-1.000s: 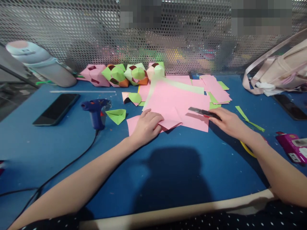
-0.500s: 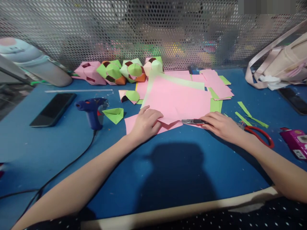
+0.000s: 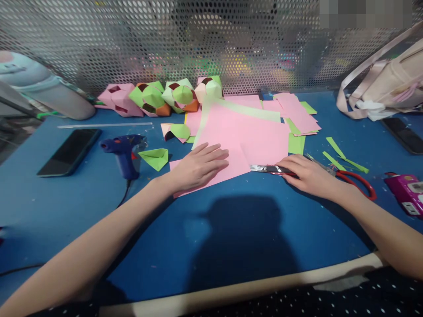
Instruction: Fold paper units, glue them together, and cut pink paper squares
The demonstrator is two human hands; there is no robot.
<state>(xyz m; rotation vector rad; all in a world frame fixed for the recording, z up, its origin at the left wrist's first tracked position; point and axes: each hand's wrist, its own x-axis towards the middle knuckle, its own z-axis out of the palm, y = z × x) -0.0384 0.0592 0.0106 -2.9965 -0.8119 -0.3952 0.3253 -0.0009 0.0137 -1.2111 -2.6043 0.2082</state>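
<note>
Pink paper [image 3: 244, 132] lies spread in front of me, with a slit or crease near its middle. My left hand [image 3: 201, 167] rests flat on the paper's near left part, fingers spread. Wrapped around a utility knife [image 3: 262, 169] is my right hand [image 3: 299, 171], at the near right edge. The knife's metal tip points left and touches the paper's near edge. Beneath and behind the pink paper show a pale green sheet [image 3: 254, 110] and a bright green piece [image 3: 296, 143].
Folded paper balls [image 3: 150, 97] line the mesh panel at the back. To the left are a blue glue gun [image 3: 124, 154], a phone [image 3: 69, 152] and a bottle [image 3: 66, 97]. Red-handled scissors [image 3: 358, 182], green strips [image 3: 333, 160] and a magenta power strip [image 3: 405, 191] lie right.
My left hand has let the raised paper edge down and now lies flatter on it, slightly to the left. The right hand and knife have barely moved.
</note>
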